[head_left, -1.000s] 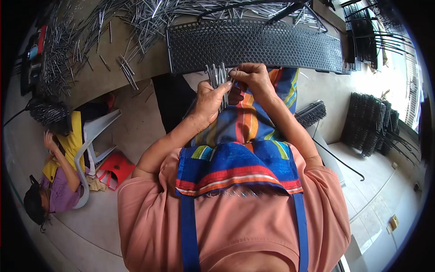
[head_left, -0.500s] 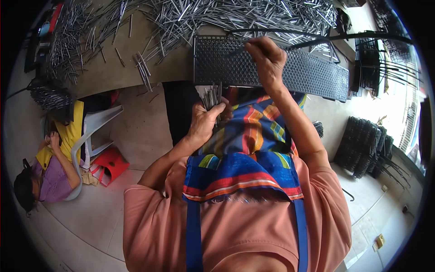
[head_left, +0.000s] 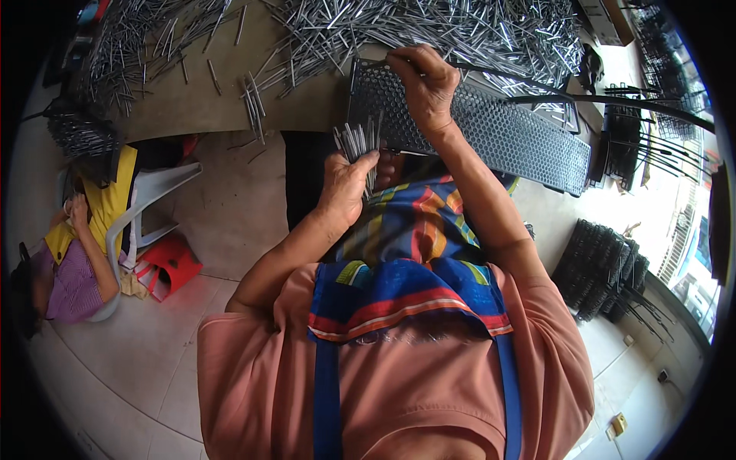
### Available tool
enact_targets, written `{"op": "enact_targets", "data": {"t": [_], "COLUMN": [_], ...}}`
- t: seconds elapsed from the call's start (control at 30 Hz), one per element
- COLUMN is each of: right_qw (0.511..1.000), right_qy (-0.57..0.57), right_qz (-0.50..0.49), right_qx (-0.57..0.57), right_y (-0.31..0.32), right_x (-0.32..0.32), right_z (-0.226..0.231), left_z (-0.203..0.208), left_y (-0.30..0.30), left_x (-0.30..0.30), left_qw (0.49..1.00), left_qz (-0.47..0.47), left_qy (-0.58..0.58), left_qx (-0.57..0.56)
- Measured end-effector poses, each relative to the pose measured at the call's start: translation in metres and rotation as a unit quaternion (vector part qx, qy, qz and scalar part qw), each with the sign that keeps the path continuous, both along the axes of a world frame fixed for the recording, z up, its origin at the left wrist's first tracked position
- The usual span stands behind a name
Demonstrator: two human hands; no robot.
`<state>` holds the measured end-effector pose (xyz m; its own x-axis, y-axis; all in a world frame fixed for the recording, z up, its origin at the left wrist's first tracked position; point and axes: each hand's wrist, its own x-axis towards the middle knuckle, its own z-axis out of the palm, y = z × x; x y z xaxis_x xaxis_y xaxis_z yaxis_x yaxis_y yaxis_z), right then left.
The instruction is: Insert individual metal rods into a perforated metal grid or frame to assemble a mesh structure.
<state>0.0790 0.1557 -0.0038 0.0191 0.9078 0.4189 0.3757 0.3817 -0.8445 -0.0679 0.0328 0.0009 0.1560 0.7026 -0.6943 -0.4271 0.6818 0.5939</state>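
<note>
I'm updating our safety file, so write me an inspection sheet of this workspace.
Surface: brown table, loose rods strewn over its far side and left.
Things in use: bundle of thin metal rods; black perforated panel at the table's near edge.
Clutter: the loose rods, heaped and crossing in all directions.
Grips: left hand closed around the bundle; right hand over the panel, fingertips together, cannot tell whether anything is held.
Cables: nothing clearly seen.
Surroundings: another person at left; red object on the floor; stacked dark mesh at right.
</note>
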Motion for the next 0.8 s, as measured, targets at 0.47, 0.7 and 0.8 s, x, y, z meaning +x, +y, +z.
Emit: {"op": "enact_targets", "data": {"t": [0.47, 0.7, 0.8], "right_qw": [0.973, 0.954, 0.957], "right_qy": [-0.227, -0.293, -0.285], "right_qz": [0.021, 0.036, 0.046], "right_qx": [-0.020, -0.055, -0.036], "right_y": [0.017, 0.020, 0.022], "right_x": [-0.014, -0.014, -0.011], "right_z": [-0.003, 0.006, 0.004], "left_z": [0.006, -0.001, -0.003], "left_y": [0.004, 0.010, 0.012], "left_x": [-0.003, -0.005, -0.006], "left_qw": [0.997, 0.995, 0.993], "left_qz": [0.059, 0.089, 0.099], "left_qy": [-0.045, -0.025, -0.050], "left_qx": [-0.036, -0.025, -0.027]}}
